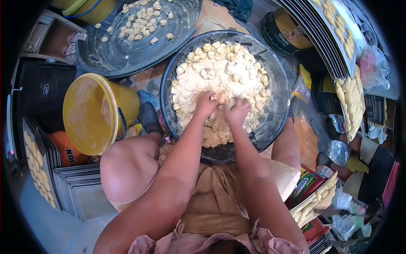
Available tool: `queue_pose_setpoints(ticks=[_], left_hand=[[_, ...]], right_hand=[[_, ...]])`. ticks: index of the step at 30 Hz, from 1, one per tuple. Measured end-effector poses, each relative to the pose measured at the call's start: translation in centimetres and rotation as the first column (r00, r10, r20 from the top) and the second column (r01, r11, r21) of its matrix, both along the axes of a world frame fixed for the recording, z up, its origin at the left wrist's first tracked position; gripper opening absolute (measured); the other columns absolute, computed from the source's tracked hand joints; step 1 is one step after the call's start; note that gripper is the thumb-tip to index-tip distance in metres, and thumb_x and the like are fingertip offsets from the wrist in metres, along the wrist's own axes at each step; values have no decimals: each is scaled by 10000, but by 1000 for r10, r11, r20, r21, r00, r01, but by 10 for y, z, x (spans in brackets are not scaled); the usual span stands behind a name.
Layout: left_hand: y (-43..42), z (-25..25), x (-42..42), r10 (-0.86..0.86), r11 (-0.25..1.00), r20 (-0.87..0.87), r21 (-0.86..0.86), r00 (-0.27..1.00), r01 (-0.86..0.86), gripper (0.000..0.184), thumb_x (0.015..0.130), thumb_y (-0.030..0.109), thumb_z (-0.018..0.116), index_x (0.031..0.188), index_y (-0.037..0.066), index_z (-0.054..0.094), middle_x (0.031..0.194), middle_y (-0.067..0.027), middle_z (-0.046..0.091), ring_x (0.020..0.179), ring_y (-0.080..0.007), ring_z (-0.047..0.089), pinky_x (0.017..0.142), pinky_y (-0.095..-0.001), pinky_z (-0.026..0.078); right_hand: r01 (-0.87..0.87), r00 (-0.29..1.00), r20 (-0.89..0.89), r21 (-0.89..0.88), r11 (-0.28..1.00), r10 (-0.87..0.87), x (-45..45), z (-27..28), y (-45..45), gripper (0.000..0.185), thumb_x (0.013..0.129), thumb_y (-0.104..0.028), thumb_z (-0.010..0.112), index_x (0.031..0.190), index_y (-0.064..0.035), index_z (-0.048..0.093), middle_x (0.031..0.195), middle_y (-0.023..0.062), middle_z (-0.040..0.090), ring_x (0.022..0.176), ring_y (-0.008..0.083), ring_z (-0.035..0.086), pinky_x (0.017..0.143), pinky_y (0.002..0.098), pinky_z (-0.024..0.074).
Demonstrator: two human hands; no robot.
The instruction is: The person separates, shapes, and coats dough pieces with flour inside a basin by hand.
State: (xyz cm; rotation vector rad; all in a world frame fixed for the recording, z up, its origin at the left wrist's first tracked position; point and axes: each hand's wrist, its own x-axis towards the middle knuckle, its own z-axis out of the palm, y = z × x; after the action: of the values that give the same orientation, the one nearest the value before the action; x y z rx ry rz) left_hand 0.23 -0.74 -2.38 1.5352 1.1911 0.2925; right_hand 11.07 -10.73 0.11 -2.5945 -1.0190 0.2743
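Between my legs stands a wide dark basin (165, 80), filled with many small pale dough balls (207, 48) under a thick dusting of white flour (194, 78). Over the middle of it my left hand (206, 105) is closed, fingers curled at the floury dough; what lies inside them is hidden. Close beside it on the right, my right hand (237, 111) is smeared by motion, so its fingers do not show clearly. Both hands touch or nearly touch the contents. Dough balls are heaped along the basin's far and right sides.
A second dark basin (101, 55) at upper left holds more dough balls. A yellow bucket (89, 114) stands by my left knee. Stacked trays (80, 190), some topped with shaped dough, flank both sides. Another person's legs (359, 169) show at right, near plastic bags.
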Motion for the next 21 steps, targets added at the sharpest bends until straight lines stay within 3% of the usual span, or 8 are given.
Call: queue_pose_setpoints(ticks=[4,7,10,11,14,16,18,21], left_hand=[[-6,42,12,-139,990,-226,-24,964,137,518,775,282,688,1209,28,565,1239,-212,453,1155,-359,495,977,-390,411],[-11,24,12,-136,987,-233,56,963,153,465,764,335,676,1139,73,594,1243,-184,464,1086,-367,534,928,-450,445],[-8,3,14,-28,997,-69,74,997,34,360,776,278,635,1055,51,621,1100,-174,553,996,-303,580,855,-395,470],[-5,1,16,-5,998,28,-70,1000,7,327,774,257,621,1023,45,622,1034,-157,570,950,-276,584,828,-372,468],[10,23,26,132,911,335,-413,933,20,212,776,178,557,918,30,611,793,-66,600,762,-176,563,714,-289,450],[18,43,32,327,855,392,-511,860,-92,194,789,168,534,906,33,608,819,-51,598,768,-175,562,696,-297,457],[25,65,35,490,768,395,-617,777,-171,198,819,158,477,924,59,612,865,-49,598,805,-186,563,668,-325,471],[28,71,30,621,675,415,-715,665,-184,220,826,169,459,963,83,607,923,-57,597,835,-203,565,673,-346,482]], right_hand=[[-338,934,-121,7,941,336,-47,7,-14,436,735,-209,635,1135,-50,562,1145,159,497,1117,391,416,935,529,352],[-153,814,-532,191,970,233,-38,11,-22,379,744,-187,649,1091,-61,562,1118,162,508,1124,389,426,960,507,332],[-157,979,-77,317,935,190,-12,10,-13,447,732,-150,664,1158,-80,548,1067,133,563,1053,351,507,900,439,414],[-138,990,74,372,918,118,-6,19,-7,474,722,-143,672,1176,-82,546,1062,133,574,1035,348,521,884,429,431],[-357,933,41,245,901,359,13,30,7,524,734,-110,671,1228,-32,518,1110,136,592,978,300,566,839,376,469],[-118,796,-502,418,901,337,25,28,17,525,750,-75,647,1248,1,498,1082,133,614,949,248,592,830,345,476],[249,416,-874,375,893,250,22,59,23,424,794,-14,551,1216,19,528,958,90,652,846,158,627,791,275,490],[388,229,-951,286,876,209,35,65,24,375,796,-5,493,1161,6,576,864,85,656,777,149,627,757,254,491]])
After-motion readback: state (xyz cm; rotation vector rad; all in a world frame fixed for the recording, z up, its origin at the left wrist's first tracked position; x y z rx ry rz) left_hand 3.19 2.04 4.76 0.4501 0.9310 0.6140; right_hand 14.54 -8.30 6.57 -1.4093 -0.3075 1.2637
